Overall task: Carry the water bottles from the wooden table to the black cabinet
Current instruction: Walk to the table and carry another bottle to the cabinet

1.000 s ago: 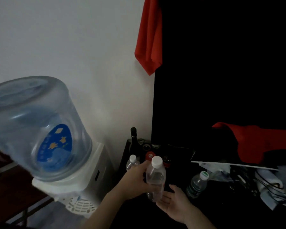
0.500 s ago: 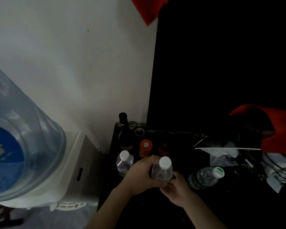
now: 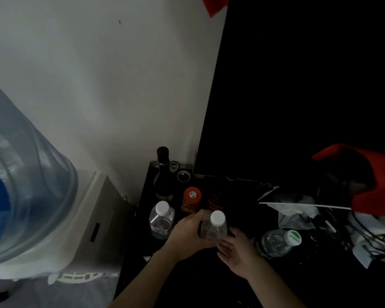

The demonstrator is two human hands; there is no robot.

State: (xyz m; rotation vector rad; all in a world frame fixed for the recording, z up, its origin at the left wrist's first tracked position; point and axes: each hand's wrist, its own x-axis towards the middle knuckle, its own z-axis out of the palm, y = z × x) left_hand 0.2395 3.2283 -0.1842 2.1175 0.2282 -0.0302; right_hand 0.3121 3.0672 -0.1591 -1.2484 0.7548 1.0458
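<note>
- The clear plastic water bottle with a white cap [image 3: 213, 227] stood upright, long axis near vertical, low over the glossy black cabinet top [image 3: 200, 283]; whether its base touched that surface could not be told, since the hands and the dark hid it.
- The left hand [image 3: 188, 233] lay on the bottle's left side, fingers curled round the body below the cap: it gripped the bottle and was the carrying hand.
- The right hand [image 3: 236, 248] lay at the bottle's lower right, fingertips touching its base; whether they curled round it or merely steadied it could not be told.
- A second clear white-capped bottle [image 3: 162, 220] stood upright just beside the held one, to its left; a third clear bottle with a green-and-white cap [image 3: 278, 241] lay tilted to the right.
- The coming move probably turned on the free patch between these two, straight below the grip.
</note>
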